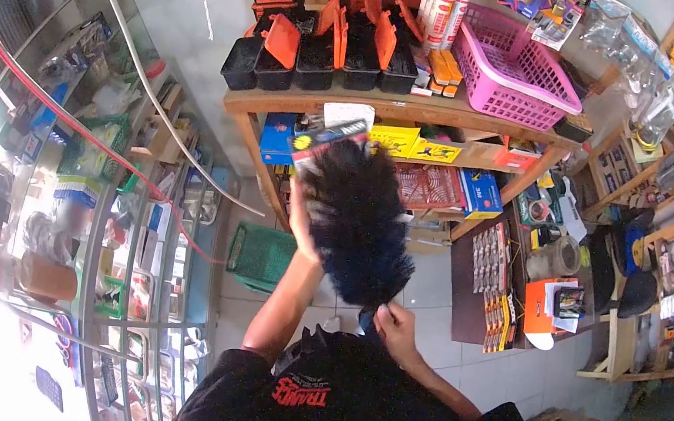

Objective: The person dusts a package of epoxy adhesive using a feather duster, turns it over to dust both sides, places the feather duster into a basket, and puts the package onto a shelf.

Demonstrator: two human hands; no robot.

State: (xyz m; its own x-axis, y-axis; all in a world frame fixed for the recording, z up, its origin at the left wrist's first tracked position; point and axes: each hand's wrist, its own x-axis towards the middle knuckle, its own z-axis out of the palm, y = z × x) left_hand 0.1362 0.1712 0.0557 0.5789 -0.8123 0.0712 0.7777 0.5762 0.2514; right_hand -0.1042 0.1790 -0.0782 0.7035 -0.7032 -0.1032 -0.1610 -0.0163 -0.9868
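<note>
In front of my chest is a feather duster (pixel 361 223) with dark, bushy feathers, its head tilted up toward the shelf. My right hand (pixel 396 330) is closed round its short dark handle, just below the feathers. My left hand (pixel 303 218) is raised at the duster's left side, fingers partly hidden by the feathers. Above those fingers a flat packet (pixel 326 143) with a black, red and yellow label shows, seemingly gripped in that hand; the duster covers much of it.
Black bins (pixel 316 66) with orange lids and a pink basket (pixel 509 97) stand on a wooden shelf (pixel 458 117). Below on the floor sits a green basket (pixel 259 256). Glass display shelves (pixel 95 234) line the left; a brown counter (pixel 466 284) stands right.
</note>
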